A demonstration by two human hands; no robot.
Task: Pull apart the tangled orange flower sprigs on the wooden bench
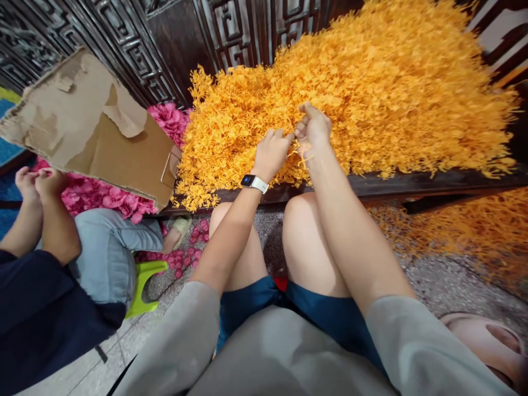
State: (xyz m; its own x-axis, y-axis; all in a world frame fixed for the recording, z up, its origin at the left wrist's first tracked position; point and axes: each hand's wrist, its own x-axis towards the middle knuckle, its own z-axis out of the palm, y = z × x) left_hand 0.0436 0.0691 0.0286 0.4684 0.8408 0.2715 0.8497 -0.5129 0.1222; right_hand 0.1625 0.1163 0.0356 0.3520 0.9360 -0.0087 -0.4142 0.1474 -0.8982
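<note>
A large heap of fine orange-yellow flower sprigs (363, 93) covers the dark board in front of me. They look artificial, though the picture does not settle it. My left hand (272, 154), with a white-strapped smartwatch (253, 182) on its wrist, is pinching at the heap's near side. My right hand (313, 127) is close beside it, fingers bunched into the sprigs. A thin orange sprig (302, 157) hangs between my hands, and both seem to grip it.
Dark carved wooden lattice (136, 49) rises behind the heap, above a dark wooden rail (412, 184). At left lie torn cardboard (86, 126) and pink flowers (94, 192). A co-worker's hands (37, 184) are there, near a green stool (142, 286). Orange sprigs (466, 231) litter the speckled floor.
</note>
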